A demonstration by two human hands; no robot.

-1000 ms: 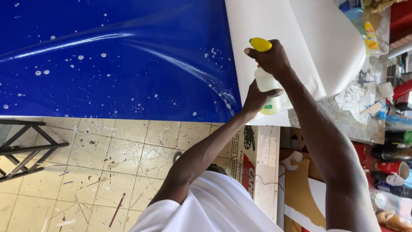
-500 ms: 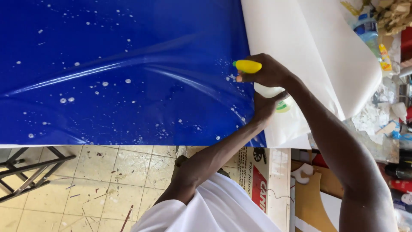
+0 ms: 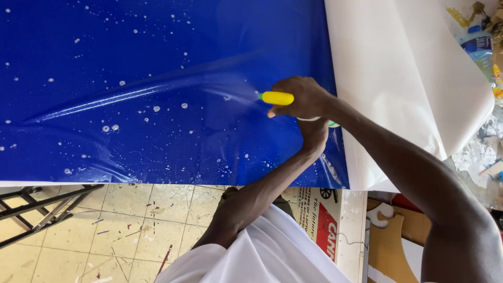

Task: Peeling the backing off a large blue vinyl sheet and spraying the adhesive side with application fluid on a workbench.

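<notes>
Two hands meet on one spray bottle (image 3: 285, 99) over the blue sheet (image 3: 157, 78). The right hand (image 3: 301, 98) is closed around the bottle's yellow head, fingers curled over the top, and the yellow nozzle pokes out past the knuckles toward the open blue surface. The left hand (image 3: 313, 135) sits directly beneath that grip and is wrapped around the bottle's body, which is almost wholly hidden; only a sliver of white and green shows between the two hands. Ahead of the nozzle the sheet is glossy and dotted with white droplets, with a long crease running away from the grip. Behind the hands, on the wrist side, a white backing sheet (image 3: 398, 78) is peeled back from the blue. Below the forearms lies a tiled floor (image 3: 131, 225).
</notes>
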